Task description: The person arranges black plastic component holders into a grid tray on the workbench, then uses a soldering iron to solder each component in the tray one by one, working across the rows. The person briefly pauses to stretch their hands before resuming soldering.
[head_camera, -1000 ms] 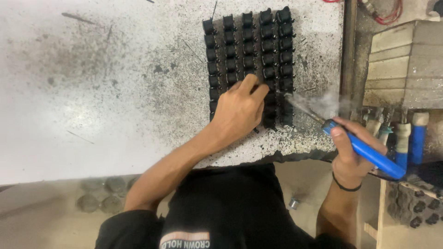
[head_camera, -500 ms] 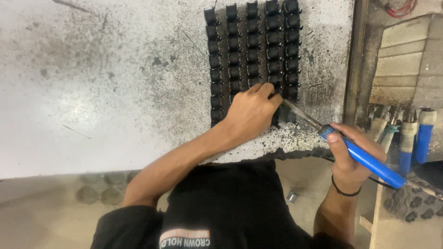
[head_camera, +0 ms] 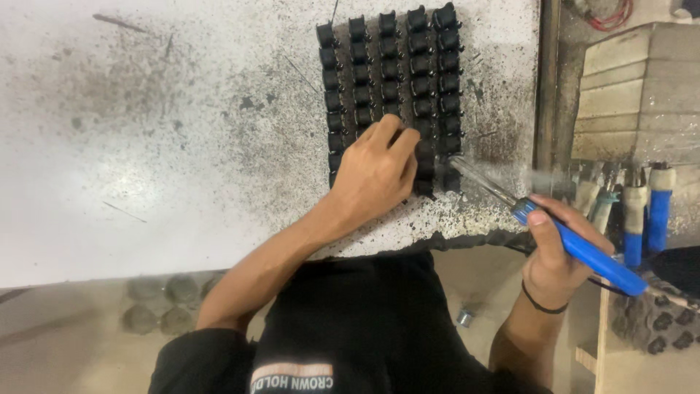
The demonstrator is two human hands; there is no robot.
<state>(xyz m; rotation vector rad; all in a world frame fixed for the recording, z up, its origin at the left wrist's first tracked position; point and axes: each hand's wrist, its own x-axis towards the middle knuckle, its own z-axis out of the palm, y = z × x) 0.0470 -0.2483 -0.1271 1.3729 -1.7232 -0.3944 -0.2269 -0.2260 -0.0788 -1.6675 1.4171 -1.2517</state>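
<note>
A white, soot-speckled worktable [head_camera: 182, 146] carries a block of small black parts [head_camera: 390, 66] set in neat rows near its right edge. The left hand [head_camera: 375, 171] lies on the block's lower rows, fingers curled loosely, gripping nothing visible. The right hand [head_camera: 558, 255] grasps a blue-handled soldering iron [head_camera: 576, 244], its tip just beside the lowest row.

A white-and-orange printed patch [head_camera: 292, 376] marks the black shirt [head_camera: 364, 328].
</note>
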